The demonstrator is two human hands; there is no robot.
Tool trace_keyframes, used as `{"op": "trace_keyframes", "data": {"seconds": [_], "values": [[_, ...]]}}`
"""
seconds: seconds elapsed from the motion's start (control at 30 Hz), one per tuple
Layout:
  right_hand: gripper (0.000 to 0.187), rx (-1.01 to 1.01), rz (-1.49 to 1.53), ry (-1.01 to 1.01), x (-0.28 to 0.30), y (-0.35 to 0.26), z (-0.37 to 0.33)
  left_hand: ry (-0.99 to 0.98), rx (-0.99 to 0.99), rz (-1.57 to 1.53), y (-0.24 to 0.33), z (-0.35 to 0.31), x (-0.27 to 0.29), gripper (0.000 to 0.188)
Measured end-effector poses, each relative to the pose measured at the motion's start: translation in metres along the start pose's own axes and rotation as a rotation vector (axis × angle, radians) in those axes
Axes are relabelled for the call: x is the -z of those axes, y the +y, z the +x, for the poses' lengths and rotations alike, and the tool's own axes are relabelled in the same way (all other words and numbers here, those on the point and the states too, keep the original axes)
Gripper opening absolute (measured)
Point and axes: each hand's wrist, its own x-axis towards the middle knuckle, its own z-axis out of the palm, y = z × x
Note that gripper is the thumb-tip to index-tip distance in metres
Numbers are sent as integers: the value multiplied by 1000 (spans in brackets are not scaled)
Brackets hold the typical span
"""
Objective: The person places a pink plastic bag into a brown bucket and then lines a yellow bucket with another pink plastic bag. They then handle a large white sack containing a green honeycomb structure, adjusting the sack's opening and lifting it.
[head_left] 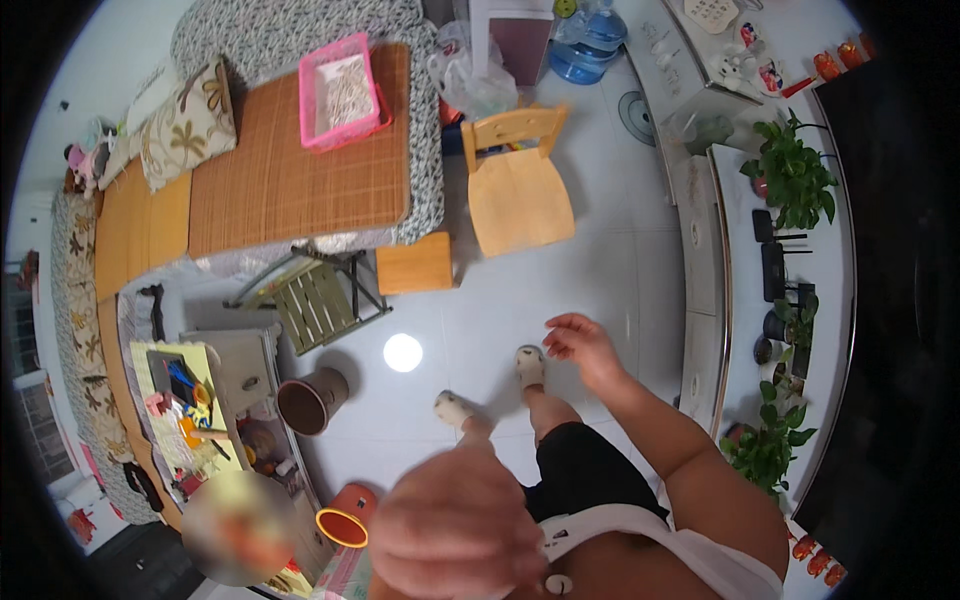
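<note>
My left hand [455, 520] is raised close to the camera at the lower middle, large and blurred. Its fingers look curled into a fist; anything inside them is hidden. My right hand [588, 352] hangs over the tiled floor, fingers loosely bent and apart, with nothing visible in it. Below it is one of my pale clogs [530, 368]. A light wooden chair [520, 200] stands farther off, beyond the right hand. To the left of my left hand is an orange-brown bucket [345, 520] with a yellow rim.
A brown bin [313, 400], green folding chair [318, 300] and wooden stool [415, 265] line the left. Behind them, a pink basket [308, 105] of pale sticks rests on a mat-covered bed or couch [260, 200]. A long white cabinet [700, 290] with plants [790, 175] runs along the right.
</note>
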Motion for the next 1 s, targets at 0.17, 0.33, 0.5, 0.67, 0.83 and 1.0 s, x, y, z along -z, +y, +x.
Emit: {"op": "trace_keyframes", "data": {"seconds": [0.17,0.33,0.5,0.67,0.83,1.0], "values": [[17,182,134,64,22,-94,43,-144,-58,-204,-43,56,-24,8],[17,83,130,47,22,-113,96,-167,28,-77,-96,95,-5,12],[24,57,-17,4,-26,-167,163,-62,376,628,-175,119,44,26],[39,274,-62,-339,-91,-272,279,11,761,529,-277,110,74,40],[61,354,-156,-315,-141,-339,403,-69,918,462,-342,113,78,38],[67,394,-135,-199,-114,-368,425,40,970,609,-409,125,104,39]]}}
